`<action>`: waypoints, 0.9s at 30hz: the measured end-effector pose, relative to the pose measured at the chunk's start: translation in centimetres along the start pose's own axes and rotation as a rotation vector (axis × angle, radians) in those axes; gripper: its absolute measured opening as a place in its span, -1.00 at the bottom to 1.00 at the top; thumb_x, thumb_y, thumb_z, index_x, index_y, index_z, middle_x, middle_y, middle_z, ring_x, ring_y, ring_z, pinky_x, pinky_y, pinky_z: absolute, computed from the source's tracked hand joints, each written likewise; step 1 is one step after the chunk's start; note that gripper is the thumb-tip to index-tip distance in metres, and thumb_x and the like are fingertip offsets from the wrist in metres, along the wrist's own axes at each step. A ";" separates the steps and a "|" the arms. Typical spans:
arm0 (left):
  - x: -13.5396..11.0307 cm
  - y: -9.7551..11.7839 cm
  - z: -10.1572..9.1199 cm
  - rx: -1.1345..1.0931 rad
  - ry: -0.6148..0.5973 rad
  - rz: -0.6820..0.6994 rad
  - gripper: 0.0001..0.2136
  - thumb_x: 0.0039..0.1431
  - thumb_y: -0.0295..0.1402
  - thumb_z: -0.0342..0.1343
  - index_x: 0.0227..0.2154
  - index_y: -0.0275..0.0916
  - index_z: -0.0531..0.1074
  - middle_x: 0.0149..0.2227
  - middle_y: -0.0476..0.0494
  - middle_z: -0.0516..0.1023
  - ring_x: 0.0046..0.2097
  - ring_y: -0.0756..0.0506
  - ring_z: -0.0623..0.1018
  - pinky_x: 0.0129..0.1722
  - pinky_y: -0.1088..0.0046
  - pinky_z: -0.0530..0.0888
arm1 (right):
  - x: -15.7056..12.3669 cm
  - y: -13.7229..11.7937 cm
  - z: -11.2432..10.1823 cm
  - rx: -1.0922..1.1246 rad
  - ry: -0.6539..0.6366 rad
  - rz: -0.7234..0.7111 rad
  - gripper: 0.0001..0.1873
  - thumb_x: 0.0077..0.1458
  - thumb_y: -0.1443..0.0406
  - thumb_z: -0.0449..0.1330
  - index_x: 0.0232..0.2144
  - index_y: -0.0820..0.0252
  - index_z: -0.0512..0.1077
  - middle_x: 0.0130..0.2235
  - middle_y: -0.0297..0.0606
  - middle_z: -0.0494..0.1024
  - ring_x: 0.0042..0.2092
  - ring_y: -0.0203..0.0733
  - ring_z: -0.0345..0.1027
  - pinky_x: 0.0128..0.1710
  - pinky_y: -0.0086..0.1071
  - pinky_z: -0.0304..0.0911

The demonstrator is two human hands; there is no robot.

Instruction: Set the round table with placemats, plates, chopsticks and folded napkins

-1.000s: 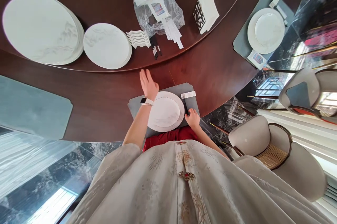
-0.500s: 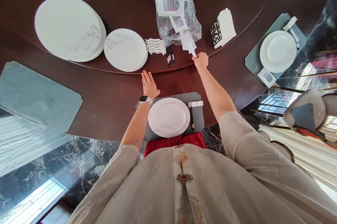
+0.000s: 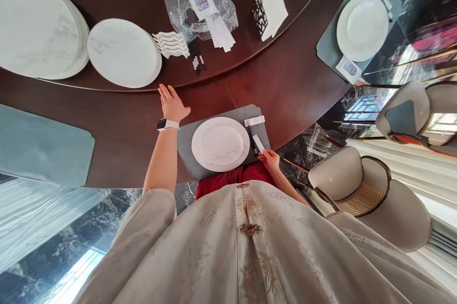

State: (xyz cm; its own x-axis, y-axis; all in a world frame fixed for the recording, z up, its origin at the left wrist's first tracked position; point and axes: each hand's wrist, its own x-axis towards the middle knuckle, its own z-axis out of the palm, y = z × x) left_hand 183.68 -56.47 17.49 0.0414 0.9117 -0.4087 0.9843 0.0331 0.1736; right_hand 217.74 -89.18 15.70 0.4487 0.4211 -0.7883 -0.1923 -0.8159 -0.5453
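Over the worktop (image 3: pixel 285 104), a paper slip (image 3: pixel 258 143) is pinched by the right hand (image 3: pixel 269 160), the left hand (image 3: pixel 173 104) spread open; the adjacent fork (image 3: pixel 250 135) could be knocked by a careless move.

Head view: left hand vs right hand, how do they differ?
The left hand is open with fingers spread, beyond the grey placemat; the right hand is curled, pinching a white paper strip at the placemat's near edge. The left hand has a watch on its wrist; the right hand shows none. Both hands are bare and come out of pale patterned sleeves.
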 end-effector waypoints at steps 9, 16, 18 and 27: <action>0.3 0.0 -0.4 0.020 -0.041 -0.028 0.07 0.01 -0.40 0.35 0.36 -0.73 -0.28 0.42 -0.78 -0.39 0.45 -0.54 -0.26 0.40 -0.05 -0.08 | 0.6 -1.4 -2.2 -0.308 0.072 -0.283 -0.76 0.02 0.08 0.23 -0.52 0.06 0.36 -0.56 -0.33 0.53 -0.45 -0.03 0.57 -0.31 -0.16 0.51; -0.6 1.1 -1.3 -0.037 -0.002 -0.043 0.10 0.02 -0.05 0.24 0.38 -0.67 -0.23 0.43 -0.76 -0.33 0.45 -0.59 -0.23 0.37 -0.21 -0.09 | 8.2 -18.5 8.2 -0.497 0.039 -0.846 -0.68 0.21 0.16 0.00 -0.18 0.08 0.52 -0.05 -0.17 0.62 -0.03 -0.06 0.54 0.10 -0.14 0.41; -0.7 1.1 -1.5 -0.057 0.011 -0.043 0.10 0.00 -0.05 0.26 0.38 -0.66 -0.19 0.43 -0.75 -0.29 0.45 -0.58 -0.20 0.37 -0.18 -0.05 | 10.2 -26.0 14.3 -0.518 -0.027 -1.062 -0.60 0.29 0.19 -0.08 -0.04 0.13 0.50 0.06 -0.15 0.57 0.11 -0.11 0.45 0.22 -0.17 0.30; -0.4 0.4 -1.4 -0.102 0.013 -0.060 0.02 -0.08 -0.34 0.34 0.37 -0.67 -0.08 0.42 -0.77 -0.21 0.46 -0.54 -0.14 0.37 0.04 0.15 | 16.3 -46.4 33.3 -0.820 0.073 -0.978 -0.45 0.36 0.07 0.00 0.04 0.52 0.37 0.17 0.26 0.36 0.29 0.02 0.22 0.31 0.01 0.05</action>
State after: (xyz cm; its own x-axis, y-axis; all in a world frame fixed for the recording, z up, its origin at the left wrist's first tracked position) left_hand 183.84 -56.18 18.99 -0.0201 0.9119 -0.4099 0.9622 0.1290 0.2397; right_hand 204.92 -31.26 18.73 0.1491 0.9804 -0.1286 0.8245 -0.1951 -0.5312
